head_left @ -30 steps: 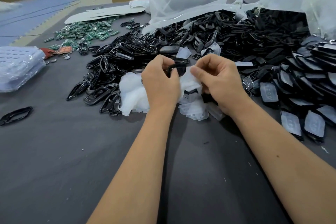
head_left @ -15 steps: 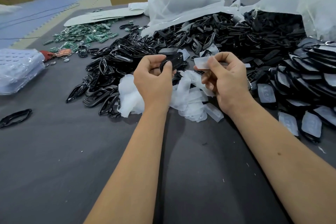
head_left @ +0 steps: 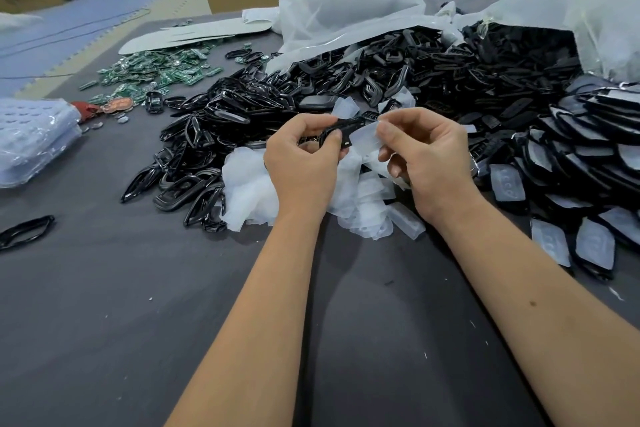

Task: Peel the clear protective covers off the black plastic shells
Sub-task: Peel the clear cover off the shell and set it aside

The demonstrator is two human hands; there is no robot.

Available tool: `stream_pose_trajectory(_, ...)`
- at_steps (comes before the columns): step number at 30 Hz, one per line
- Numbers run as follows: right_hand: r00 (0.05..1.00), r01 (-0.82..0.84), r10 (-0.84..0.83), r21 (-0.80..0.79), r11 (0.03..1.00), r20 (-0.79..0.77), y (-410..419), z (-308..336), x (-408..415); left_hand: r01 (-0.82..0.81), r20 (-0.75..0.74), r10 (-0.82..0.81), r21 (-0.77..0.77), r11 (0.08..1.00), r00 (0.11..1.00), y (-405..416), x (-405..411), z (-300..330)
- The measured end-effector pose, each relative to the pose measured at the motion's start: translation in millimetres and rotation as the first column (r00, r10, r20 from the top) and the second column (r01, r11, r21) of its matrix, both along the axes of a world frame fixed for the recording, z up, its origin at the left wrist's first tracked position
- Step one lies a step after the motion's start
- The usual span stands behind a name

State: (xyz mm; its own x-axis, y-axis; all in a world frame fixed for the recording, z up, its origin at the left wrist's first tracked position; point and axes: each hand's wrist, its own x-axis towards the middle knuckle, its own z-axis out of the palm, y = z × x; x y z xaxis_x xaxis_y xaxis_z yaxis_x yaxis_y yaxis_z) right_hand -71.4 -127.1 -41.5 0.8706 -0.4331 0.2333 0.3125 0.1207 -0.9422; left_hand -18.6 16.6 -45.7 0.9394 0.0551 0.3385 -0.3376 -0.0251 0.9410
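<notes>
Left hand (head_left: 304, 163) gripping black shell (head_left: 341, 130), right hand (head_left: 426, 153) pinching clear cover (head_left: 363, 139)

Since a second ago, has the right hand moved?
Cannot tell; the right hand looks about as close to the pile of peeled covers, and the camera shifted too.

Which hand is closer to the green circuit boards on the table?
The left. The left hand holds a black shell on the side toward the green circuit boards; the right hand, pinching the clear cover, lies farther from them.
</notes>
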Motion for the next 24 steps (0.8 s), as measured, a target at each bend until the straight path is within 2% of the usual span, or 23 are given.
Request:
stream_pose_trajectory(10, 0.997, 0.032, -0.039, -0.100, 0.994, -0.072, 3.6, 0.4, 0.6, 0.114, -0.076, -0.116, -0.032, 0.993, 0.990, -2.7, 0.6, 0.1)
stream_pose_trajectory(15, 0.989, 0.076, -0.091, -0.129, 0.989, -0.114, 6.0, -1.8, 3.5, 0.165, -0.188, -0.191, -0.142, 0.976, 0.964, -4.8, -1.8, 5.3)
stream_pose_trajectory(24, 0.980, 0.130, -0.154, -0.174, 0.976, -0.128, 5.8, -4.1, 5.5, 0.201, -0.214, -0.238, -0.182, 0.962, 0.947, -4.8, -3.5, 8.7)
